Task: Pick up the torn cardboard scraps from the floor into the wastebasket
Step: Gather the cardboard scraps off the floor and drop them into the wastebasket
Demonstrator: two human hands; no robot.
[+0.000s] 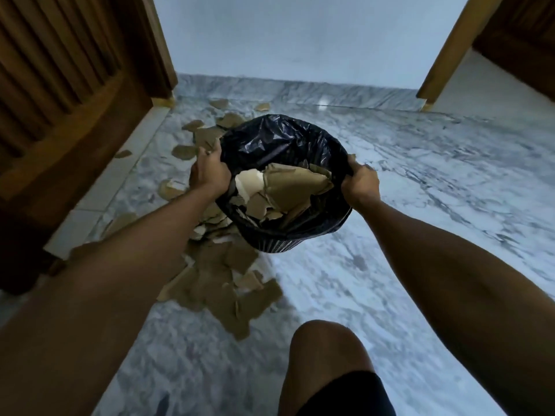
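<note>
The wastebasket (285, 187), partly filled, is gripped at its rim by the left hand (210, 172) and right hand (359, 184), probably to be shifted closer to the scraps (216, 274) scattered on the floor (420, 205).

- Wooden door (75, 85) closes off the left side, its foot near the torn cardboard scraps (216, 283) strewn on the marble floor (435, 181);
- wastebasket (285, 181) stands just right of the scraps, its mouth half filled with cardboard;
- bare floor lies to the right; a knee (327, 355) blocks the near edge.
</note>
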